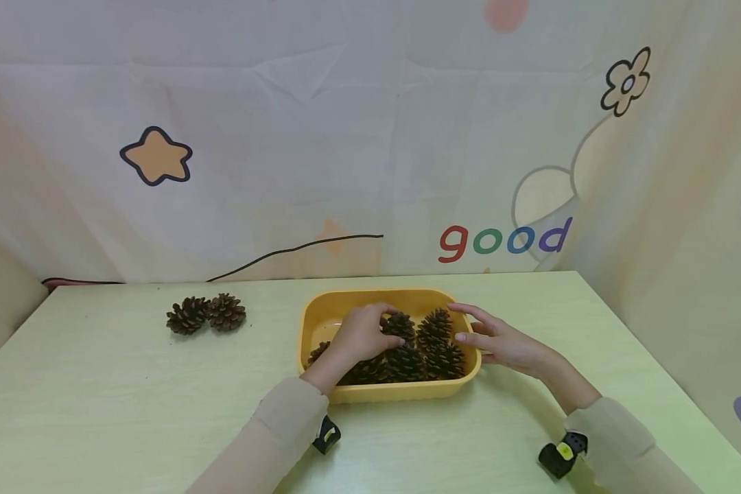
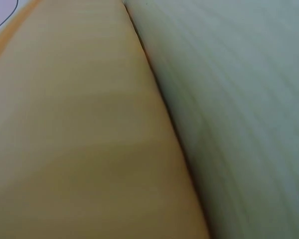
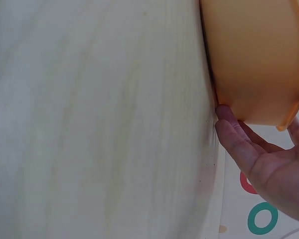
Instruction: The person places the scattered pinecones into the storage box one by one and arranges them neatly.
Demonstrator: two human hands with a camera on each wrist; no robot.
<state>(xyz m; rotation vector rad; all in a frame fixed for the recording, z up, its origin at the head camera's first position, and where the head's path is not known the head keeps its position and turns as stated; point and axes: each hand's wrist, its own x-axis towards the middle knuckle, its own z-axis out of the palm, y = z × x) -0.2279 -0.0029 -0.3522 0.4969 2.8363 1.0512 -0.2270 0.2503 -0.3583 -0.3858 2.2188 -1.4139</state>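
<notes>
A yellow plastic basin [image 1: 383, 392] stands on the table with several brown pine cones in it, most of them toward its right and front. My left hand [image 1: 359, 335] reaches in over the front rim. Its thumb and fingers pinch a pine cone [image 1: 401, 328] from the left side. At the basin's right end is my right hand [image 1: 519, 346], fingers spread around the rim and palm facing the wall. In the right wrist view, fingertips [image 3: 231, 132] of that hand lie low against the basin's outer side, near the table. The left wrist view shows the basin wall [image 2: 89, 119] but no hand.
Two more pine cones, one [image 1: 188, 316] beside another [image 1: 226, 313], lie together at the table's back left. A printed cloth [image 1: 321, 151] hangs behind the pale wood-grain table [image 1: 130, 405]. Each forearm wears a small black camera below the sleeve cuff.
</notes>
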